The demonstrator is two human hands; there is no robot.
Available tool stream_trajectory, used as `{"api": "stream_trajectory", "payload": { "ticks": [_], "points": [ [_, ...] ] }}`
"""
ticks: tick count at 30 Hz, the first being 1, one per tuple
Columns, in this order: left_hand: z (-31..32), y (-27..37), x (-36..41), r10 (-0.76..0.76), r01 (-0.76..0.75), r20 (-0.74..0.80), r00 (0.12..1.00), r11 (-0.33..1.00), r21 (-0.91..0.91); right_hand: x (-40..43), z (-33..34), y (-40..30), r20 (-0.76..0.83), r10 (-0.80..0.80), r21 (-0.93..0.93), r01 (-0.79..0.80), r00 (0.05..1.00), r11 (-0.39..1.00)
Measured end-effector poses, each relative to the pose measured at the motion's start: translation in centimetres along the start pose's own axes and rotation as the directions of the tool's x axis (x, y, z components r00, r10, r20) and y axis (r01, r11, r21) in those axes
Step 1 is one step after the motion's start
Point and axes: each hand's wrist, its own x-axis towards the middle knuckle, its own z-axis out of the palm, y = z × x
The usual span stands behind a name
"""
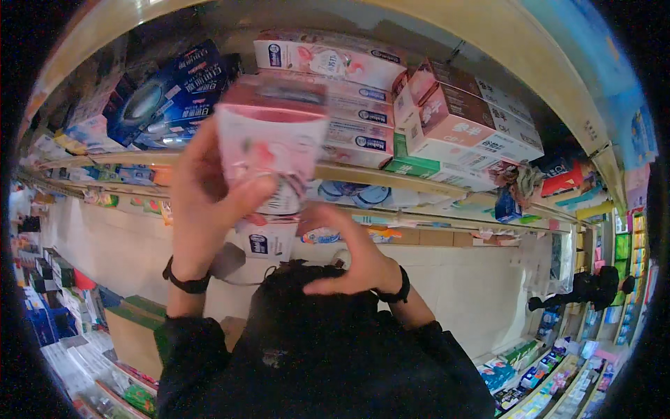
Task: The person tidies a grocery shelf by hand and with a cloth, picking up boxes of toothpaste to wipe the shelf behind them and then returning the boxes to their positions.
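My left hand (209, 194) grips a long pink and white printed carton (272, 141), with the thumb across its front face and the carton standing in front of my chest. To the right of the carton's lower end, my right hand (361, 256) is spread with its fingers apart and holds nothing. Behind the carton, similar pink and white boxes (361, 123) are stacked on a shelf. Right of them lie brown, pink and white cartons (450, 115) on top of a green and white box (413, 162). Blue boxes (178, 99) stand at the left of the same shelf.
The shelf's front edge (345, 173) runs across the view, with lower shelves of packages beneath it. A cardboard box (133, 335) is on the floor side at lower left. More stocked shelves curve around the right. A person in dark clothes (591, 288) is far off at right.
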Motion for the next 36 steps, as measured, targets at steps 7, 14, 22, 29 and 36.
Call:
{"api": "stream_trajectory", "payload": {
  "ticks": [7, 14, 22, 29, 36],
  "points": [
    [2.0, 0.2, 0.1, 0.082, -0.346, 0.622, 0.779, 0.883, 0.317, 0.1, 1.2, 0.7, -0.035, 0.038, -0.044, -0.039, 0.999, 0.998],
    [-1.0, -0.1, -1.0, -0.09, -0.293, 0.569, 0.818, 0.786, 0.544, -2.2, 1.3, 0.6, -0.396, 0.43, 0.67, -0.065, 0.811, 0.74],
    [-2.5, -2.9, -2.9, -0.056, -0.049, 0.3, 0.952, 0.942, 0.333, -1.7, 1.9, 1.0, -0.248, 0.462, 0.669, -0.195, 0.851, 0.717],
    [-3.2, -2.5, -3.1, 0.02, -0.108, 0.269, 0.963, 0.943, 0.314, 0.8, 1.8, -0.2, -0.313, 0.308, 0.641, -0.039, 0.898, 0.766],
    [-5.2, -3.4, -2.5, 0.317, -0.413, 0.291, 0.903, 0.826, 0.383, -3.5, 1.7, 2.2, -0.379, 0.357, 0.315, -0.243, 0.854, 0.917]
  ]
}}
